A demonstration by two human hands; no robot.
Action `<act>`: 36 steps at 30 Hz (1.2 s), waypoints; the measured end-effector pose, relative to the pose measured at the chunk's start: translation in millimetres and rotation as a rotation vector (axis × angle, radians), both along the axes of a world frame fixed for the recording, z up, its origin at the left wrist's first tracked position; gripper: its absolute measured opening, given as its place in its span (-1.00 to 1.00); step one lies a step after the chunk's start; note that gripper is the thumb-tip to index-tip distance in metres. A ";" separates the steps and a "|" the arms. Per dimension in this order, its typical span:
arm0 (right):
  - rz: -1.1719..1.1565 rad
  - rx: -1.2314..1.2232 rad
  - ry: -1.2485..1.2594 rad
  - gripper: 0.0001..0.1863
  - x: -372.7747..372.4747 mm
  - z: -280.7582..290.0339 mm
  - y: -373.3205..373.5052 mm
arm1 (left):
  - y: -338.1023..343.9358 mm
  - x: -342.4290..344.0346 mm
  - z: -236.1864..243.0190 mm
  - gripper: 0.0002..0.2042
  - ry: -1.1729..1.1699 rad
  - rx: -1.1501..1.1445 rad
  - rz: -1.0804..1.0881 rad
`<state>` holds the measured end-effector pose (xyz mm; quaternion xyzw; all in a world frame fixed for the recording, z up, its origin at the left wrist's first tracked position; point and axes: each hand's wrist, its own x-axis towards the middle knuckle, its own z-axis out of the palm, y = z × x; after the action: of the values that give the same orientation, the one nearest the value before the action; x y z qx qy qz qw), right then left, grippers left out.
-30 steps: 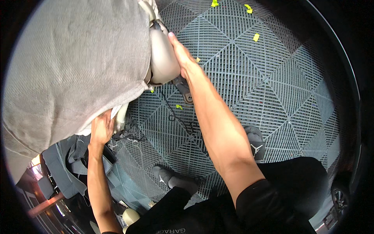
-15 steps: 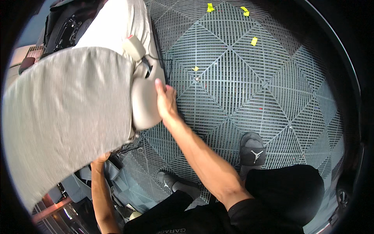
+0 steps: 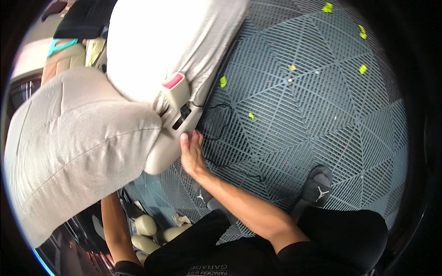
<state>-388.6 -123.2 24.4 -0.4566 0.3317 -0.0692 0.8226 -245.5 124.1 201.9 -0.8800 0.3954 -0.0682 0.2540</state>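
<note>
A beige fabric car seat is off its mounts over the floor, its cushion [image 3: 156,50] at the top and its backrest [image 3: 85,133] nearer me on the left. A belt buckle [image 3: 177,91] with a red button stands at the joint between them. Below it lies the smooth plastic side trim [image 3: 162,152]. My right hand [image 3: 192,155] grips that trim, thumb on top and fingers curled over the outer edge. My left forearm [image 3: 114,225] reaches under the backrest, which hides the left hand and its fingers.
Grey grid floor tiles [image 3: 285,115] carry scraps of yellow-green tape [image 3: 223,82]. A black cable [image 3: 239,172] trails beside the seat. Beige headrest-like pads [image 3: 146,225] lie at the lower left. Another tan seat [image 3: 64,64] stands at the far left. My sandalled foot [image 3: 318,186] is at right.
The seat has turned and tilted, showing more cushion and the buckle's red button. My right hand has moved down with the trim. The floor view has shifted right; pads show at lower left.
</note>
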 end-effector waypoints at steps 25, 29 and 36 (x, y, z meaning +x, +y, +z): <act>0.276 0.360 -0.066 -0.69 32.1 23.3 -176.2 | -295.5 -103.4 -93.5 -0.39 0.589 -1.113 0.437; 0.140 0.577 -0.108 -0.78 38.8 22.9 -165.9 | -319.0 -96.0 -97.0 -0.42 0.812 -1.561 0.641; 0.009 -0.055 -0.152 -0.83 44.8 13.5 -148.9 | -306.5 -98.8 -104.8 -0.45 0.904 -1.787 0.662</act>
<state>-343.8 -272.1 37.9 -0.4739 0.2640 -0.1089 0.8330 -344.3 -182.4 97.0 -0.7549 -0.0009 0.0722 -0.6518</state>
